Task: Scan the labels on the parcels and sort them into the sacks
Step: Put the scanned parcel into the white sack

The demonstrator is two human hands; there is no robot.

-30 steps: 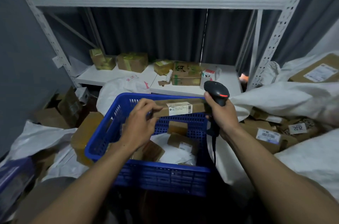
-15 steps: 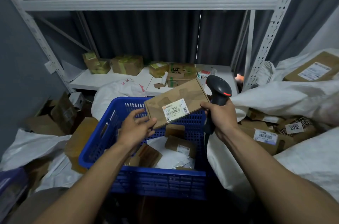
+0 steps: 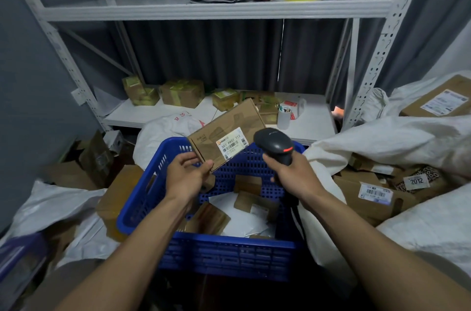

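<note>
Right now the left hand [image 3: 187,174] pinches a flat brown parcel [image 3: 224,130] by its lower left corner, thumb on the front and fingers behind. It holds the parcel tilted above the far rim of the blue basket [image 3: 142,208] in the centre of the frame, with the white label [image 3: 232,145] turned towards the camera. Just to the right, the right hand [image 3: 290,175] is wrapped round the grip of a black scanner [image 3: 274,141], whose head sits just beside the label's right edge. No scan line shows on the label, so I judge the read is not yet made. The weak point is the hold: one corner carries the whole parcel, so a twist or a nudge from the scanner head could swing it loose. It would then drop among the other parcels [image 3: 251,200] in the basket, mixing scanned with unscanned. The label slants and bears more than one barcode, so a beam aimed from so close and from the side may miss or catch the wrong code. The scanner's cable [image 3: 297,208] hangs by the basket's right wall and could snag there. A white sack [image 3: 51,206] lies at the lower left and a second sack [image 3: 369,142] at the right, with labelled parcels below it; a hurried toss could land in the wrong one.
</note>
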